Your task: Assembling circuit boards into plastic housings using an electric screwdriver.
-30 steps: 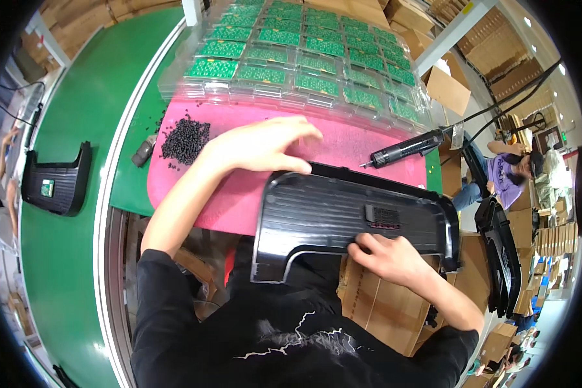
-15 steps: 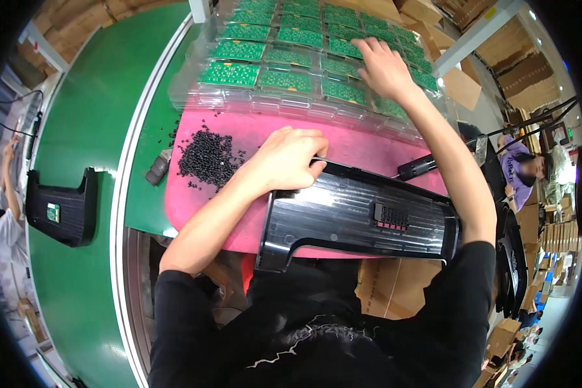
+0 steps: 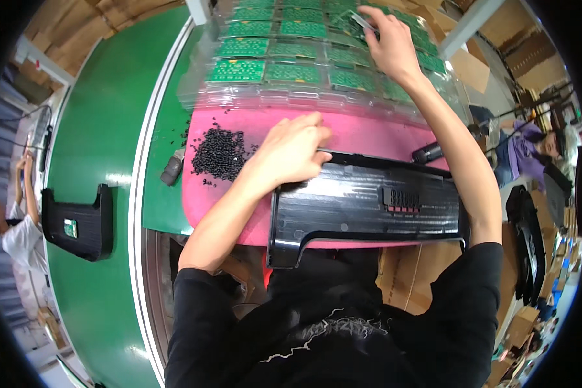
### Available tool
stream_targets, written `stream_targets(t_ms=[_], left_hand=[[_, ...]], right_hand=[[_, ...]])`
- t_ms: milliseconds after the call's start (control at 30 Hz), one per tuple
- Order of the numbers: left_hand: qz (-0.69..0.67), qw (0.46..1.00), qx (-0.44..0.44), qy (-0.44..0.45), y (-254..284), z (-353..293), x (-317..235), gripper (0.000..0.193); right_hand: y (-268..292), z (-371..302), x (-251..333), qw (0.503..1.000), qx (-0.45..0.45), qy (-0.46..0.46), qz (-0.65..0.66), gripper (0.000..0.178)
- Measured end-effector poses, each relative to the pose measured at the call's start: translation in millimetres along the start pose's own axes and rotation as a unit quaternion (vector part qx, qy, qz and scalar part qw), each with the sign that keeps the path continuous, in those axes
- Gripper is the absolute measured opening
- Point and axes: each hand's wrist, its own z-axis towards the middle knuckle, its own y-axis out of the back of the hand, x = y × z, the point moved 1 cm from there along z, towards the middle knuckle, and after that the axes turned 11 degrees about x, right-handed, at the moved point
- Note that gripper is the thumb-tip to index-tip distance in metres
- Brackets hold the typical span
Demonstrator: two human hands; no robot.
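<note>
A long black plastic housing [image 3: 349, 200] lies with its hollow side up along the near edge of the pink mat [image 3: 368, 136]. My left hand [image 3: 290, 152] is closed over the housing's far left corner, its thumb at the rim and its fingers curled. At the far side, my right hand [image 3: 392, 48] pinches a green circuit board [image 3: 354, 24] with a pale part on its edge, lifted and tilted above the clear plastic trays [image 3: 304, 97]. Rows of green boards fill these trays. Left of my left hand sits a heap of small black screws [image 3: 218, 154].
A black electric screwdriver [image 3: 428, 152] lies right of the mat's middle. A small dark object [image 3: 172, 168] rests left of the mat. On the green conveyor [image 3: 103, 149] stands another black housing [image 3: 77, 223] with a board in it. People work at both sides.
My right hand has moved slightly away from me and now holds a tilted circuit board up from the trays. My left hand stays at the housing's corner. The view has shifted a little.
</note>
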Motion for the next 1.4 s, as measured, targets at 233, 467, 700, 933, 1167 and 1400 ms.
stream_targets(t_ms=[233, 467, 700, 933, 1167, 1400], left_hand=[[-0.338, 0.93, -0.083, -0.121, 6, -7, -36, 0.072], [-0.434, 0.874, 0.123, -0.182, 12, -11, -100, 0.038], [-0.336, 0.92, 0.174, -0.107, 15, 14, -112, 0.054], [-0.424, 0.878, 0.169, -0.147, -14, 37, -107, 0.048], [-0.2, 0.962, 0.149, -0.112, -36, 37, -97, 0.059], [-0.101, 0.977, 0.166, -0.084, -57, 38, -85, 0.052]], right_hand=[[111, -106, 82, 0.69, 0.021, -0.111, 0.715, 0.046], [153, -185, 63, 0.876, -0.071, -0.064, 0.473, 0.062], [167, -229, 23, 0.951, 0.0, -0.017, 0.31, 0.058], [158, -259, 11, 0.943, 0.023, -0.054, 0.329, 0.057], [116, -287, 0, 0.891, 0.119, -0.104, 0.425, 0.053], [88, -297, 4, 0.893, 0.191, -0.1, 0.395, 0.05]])
